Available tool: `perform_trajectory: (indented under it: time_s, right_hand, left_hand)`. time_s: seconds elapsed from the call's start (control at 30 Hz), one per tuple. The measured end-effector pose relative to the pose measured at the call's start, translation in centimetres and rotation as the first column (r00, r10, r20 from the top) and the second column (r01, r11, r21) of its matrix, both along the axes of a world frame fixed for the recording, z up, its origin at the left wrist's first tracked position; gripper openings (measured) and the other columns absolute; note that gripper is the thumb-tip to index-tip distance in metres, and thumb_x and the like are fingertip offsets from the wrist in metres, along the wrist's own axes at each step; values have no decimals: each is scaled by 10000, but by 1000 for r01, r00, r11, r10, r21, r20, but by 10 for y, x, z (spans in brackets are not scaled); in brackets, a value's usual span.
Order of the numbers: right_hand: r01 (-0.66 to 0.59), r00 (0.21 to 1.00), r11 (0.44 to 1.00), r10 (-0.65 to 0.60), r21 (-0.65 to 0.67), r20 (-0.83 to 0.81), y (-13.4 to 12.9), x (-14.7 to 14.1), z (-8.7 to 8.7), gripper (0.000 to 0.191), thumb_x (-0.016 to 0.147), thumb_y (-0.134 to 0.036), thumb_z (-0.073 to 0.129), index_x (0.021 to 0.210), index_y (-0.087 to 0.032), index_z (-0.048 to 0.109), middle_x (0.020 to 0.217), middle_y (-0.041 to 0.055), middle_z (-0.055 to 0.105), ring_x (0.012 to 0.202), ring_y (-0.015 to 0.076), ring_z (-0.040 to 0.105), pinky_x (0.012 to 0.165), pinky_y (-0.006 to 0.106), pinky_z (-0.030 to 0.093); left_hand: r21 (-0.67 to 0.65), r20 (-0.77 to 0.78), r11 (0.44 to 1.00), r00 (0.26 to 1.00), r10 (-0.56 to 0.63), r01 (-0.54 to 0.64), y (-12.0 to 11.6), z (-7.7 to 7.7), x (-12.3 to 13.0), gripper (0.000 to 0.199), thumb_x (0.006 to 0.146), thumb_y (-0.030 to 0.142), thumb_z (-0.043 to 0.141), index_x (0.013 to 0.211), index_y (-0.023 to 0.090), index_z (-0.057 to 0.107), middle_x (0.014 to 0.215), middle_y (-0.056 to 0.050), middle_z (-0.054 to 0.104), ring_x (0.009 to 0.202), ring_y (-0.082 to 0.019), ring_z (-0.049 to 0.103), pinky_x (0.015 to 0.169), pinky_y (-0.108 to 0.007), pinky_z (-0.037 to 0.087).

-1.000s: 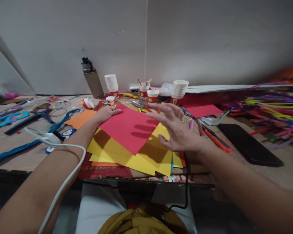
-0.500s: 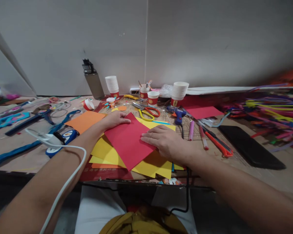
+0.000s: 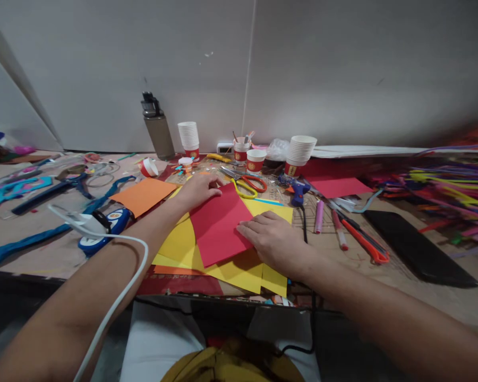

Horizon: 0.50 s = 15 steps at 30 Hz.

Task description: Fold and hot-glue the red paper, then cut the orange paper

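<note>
A sheet of red paper lies over a loose pile of yellow paper at the front of the table. My left hand is at its far left corner, fingers bent and the thumb along the edge. On the right edge of the red sheet, my right hand has its fingers closed together over the paper; its thumb is hidden. Beyond the sheet lie scissors with yellow and red handles. An orange sheet rests left of my left forearm.
Along the wall stand a bottle, a stack of paper cups and another cup stack. To the right are a blue glue gun, a black phone and pipe cleaners. A white cable crosses my left forearm.
The red sheet has turned: its near corner has swung left, and its lower edge is more level. Both hands have turned with it. The whole view has shifted slightly.
</note>
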State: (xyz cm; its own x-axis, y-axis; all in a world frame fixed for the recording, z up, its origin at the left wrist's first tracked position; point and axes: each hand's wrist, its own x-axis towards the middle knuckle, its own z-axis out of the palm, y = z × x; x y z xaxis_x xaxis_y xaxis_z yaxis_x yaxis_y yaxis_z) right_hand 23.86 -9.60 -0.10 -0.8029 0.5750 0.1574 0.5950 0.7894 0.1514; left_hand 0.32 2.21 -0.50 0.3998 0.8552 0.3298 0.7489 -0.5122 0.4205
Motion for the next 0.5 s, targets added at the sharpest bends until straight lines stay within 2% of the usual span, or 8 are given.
perform_trajectory:
  time_s: [0.23, 0.4, 0.5]
  right_hand:
    - [51, 998, 995, -47, -80, 46, -1, -3, -3, 289, 885, -139, 490, 1126, -130, 649, 1042, 111, 708, 915, 239, 601, 784, 371, 357]
    - [51, 999, 991, -51, -123, 8, -3, -2, -1, 317, 837, -133, 533, 1129, -151, 658, 1078, 103, 693, 970, 247, 584, 804, 374, 381]
    - [58, 997, 983, -65, -174, -30, -4, -1, 1, 340, 791, -161, 597, 1123, -167, 669, 1102, 91, 682, 1003, 256, 569, 831, 369, 406]
  left_hand:
    - [-22, -39, 1000, 999, -13, 12, 2, -13, 7, 189, 786, 235, 688, 968, 185, 694, 888, -43, 709, 814, -177, 637, 790, -302, 486]
    - [152, -54, 987, 998, -41, 49, 0, -21, 6, 177, 778, 237, 713, 934, 158, 688, 1009, -83, 644, 930, -198, 598, 864, -330, 481]
    - [159, -100, 977, 987, -129, 143, -7, -21, 7, 81, 835, 192, 637, 884, 150, 687, 945, -80, 641, 908, -190, 591, 856, -319, 476]
